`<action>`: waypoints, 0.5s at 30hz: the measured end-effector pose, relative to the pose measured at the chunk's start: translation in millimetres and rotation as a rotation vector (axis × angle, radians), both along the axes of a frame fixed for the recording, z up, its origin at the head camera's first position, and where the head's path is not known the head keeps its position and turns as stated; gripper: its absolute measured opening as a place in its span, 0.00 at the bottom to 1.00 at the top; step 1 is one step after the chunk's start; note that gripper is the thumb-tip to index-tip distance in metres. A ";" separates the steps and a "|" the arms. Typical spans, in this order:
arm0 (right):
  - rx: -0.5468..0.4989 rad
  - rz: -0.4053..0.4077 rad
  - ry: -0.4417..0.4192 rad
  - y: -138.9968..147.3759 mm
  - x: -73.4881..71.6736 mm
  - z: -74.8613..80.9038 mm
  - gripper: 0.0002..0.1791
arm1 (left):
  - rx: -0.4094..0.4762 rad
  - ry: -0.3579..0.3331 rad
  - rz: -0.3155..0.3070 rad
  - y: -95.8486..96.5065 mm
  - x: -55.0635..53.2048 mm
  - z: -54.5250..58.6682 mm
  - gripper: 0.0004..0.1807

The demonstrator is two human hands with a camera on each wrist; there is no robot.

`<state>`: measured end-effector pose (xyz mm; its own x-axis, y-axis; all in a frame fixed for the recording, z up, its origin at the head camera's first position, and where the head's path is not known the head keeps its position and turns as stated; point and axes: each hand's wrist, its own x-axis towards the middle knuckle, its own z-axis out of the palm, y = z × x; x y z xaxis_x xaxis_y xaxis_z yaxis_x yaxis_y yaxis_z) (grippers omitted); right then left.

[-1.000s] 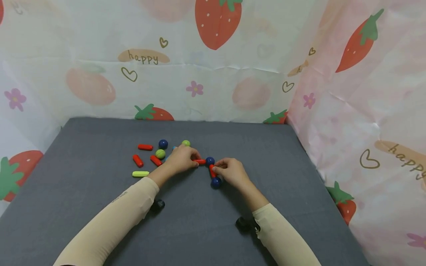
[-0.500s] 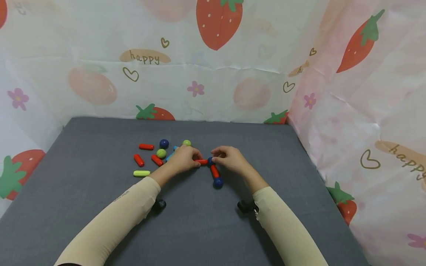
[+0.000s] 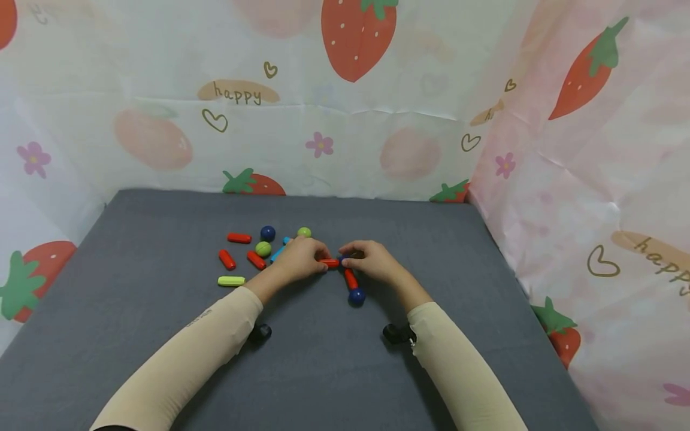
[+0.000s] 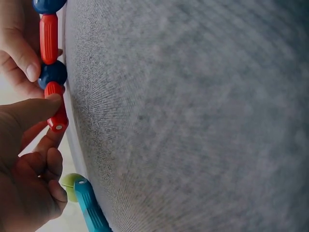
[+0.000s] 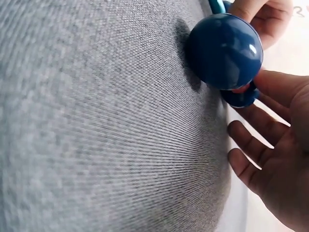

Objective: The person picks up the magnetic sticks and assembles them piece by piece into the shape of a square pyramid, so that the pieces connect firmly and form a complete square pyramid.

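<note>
My left hand (image 3: 302, 258) pinches a red rod (image 3: 330, 263) between thumb and fingers. In the left wrist view, that rod's near end meets a dark blue ball (image 4: 54, 73), while its other end is free. Thumb and fingers of my right hand (image 3: 373, 261) pinch this same ball. From it a second red rod (image 3: 351, 279) runs towards me to another dark blue ball (image 3: 356, 297). This end ball (image 5: 224, 52) looms large in the right wrist view and partly hides the joint behind it.
Left of my hands lie several loose pieces: red rods (image 3: 227, 260), a yellow-green rod (image 3: 231, 281), a dark blue ball (image 3: 268, 233), green balls (image 3: 263, 249) and blue pieces (image 4: 91, 205). All are on a grey cloth-covered table (image 3: 323, 371), with printed curtains behind and at the right.
My right hand has shifted from the second red rod up to the dark blue ball at the joint. My left hand keeps its pinch on the first red rod.
</note>
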<state>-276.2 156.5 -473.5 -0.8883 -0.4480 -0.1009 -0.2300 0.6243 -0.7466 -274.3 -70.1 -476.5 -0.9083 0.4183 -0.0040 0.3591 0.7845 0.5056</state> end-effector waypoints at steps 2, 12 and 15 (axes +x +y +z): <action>0.007 0.000 -0.001 0.3 -0.4 -0.2 0.18 | 0.003 -0.006 0.002 0.5 -0.4 -0.7 0.09; 0.015 -0.024 -0.005 1.1 -0.6 -2.8 0.16 | 0.012 -0.005 -0.001 1.5 0.6 -0.7 0.10; 0.002 -0.032 -0.006 1.2 -0.3 -3.6 0.16 | 0.026 -0.010 -0.008 0.3 1.9 1.7 0.10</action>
